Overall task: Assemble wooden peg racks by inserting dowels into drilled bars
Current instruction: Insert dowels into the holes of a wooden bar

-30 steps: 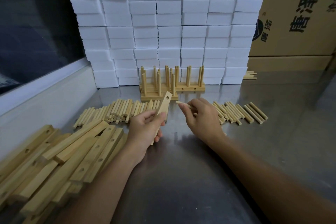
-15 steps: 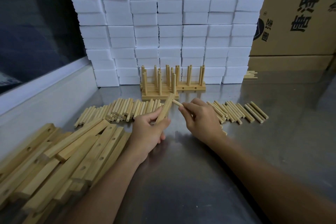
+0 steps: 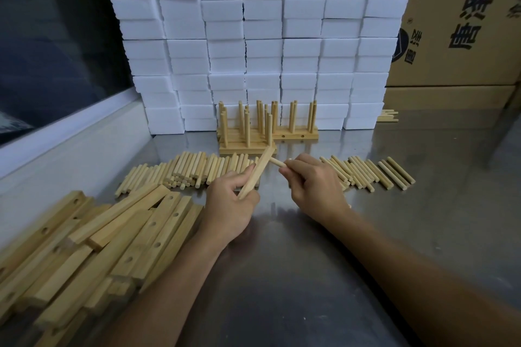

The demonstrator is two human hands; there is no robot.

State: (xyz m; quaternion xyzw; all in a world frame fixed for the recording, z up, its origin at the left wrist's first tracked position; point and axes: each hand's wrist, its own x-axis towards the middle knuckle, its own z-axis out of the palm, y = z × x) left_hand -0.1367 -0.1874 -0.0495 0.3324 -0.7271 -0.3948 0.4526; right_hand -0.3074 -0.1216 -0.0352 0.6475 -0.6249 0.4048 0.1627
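Observation:
My left hand [image 3: 229,203] grips a drilled wooden bar [image 3: 258,170], tilted up and away over the metal table. My right hand [image 3: 313,184] pinches a dowel [image 3: 276,162] whose tip meets the bar's upper end. Whether the tip sits inside a hole is hidden by the bar's edge. Loose dowels lie in a row to the left [image 3: 186,170] and to the right [image 3: 375,172] of my hands. A pile of drilled bars [image 3: 112,236] lies at the lower left. Finished peg racks [image 3: 253,132] stand behind my hands.
A tall wall of white foam blocks [image 3: 259,36] closes off the back of the steel table [image 3: 366,234]. Cardboard boxes [image 3: 462,22] stand at the back right, with a few dowels [image 3: 389,115] at their foot. A white ledge [image 3: 70,144] runs along the left.
The left hand turned the bar edge-on and brought it closer to the right hand. The dowel's tip moved left until it met the bar's upper end.

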